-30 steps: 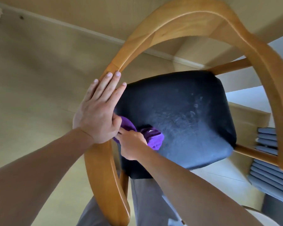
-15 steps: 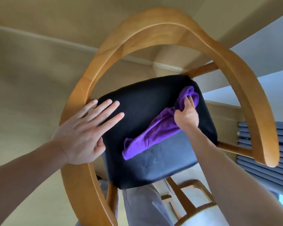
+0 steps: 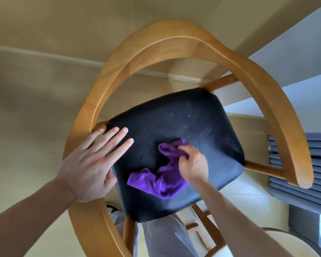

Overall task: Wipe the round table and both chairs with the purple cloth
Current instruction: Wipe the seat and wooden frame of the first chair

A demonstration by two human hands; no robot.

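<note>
Gripping: my right hand (image 3: 194,165) curls its fingers round a bunched fold of the purple cloth (image 3: 160,176), low on the black seat (image 3: 183,125).
Cloth: crumpled on the seat's near half, long axis slanting from its loose tail at near left up to the gathered end under my fingers at far right.
Left hand: my left hand (image 3: 90,164) lies flat, fingers straight and spread, holding nothing, across the chair's (image 3: 174,40) curved wooden rail onto the seat's left edge.
Beyond: grey slats (image 3: 302,164) at right.
</note>
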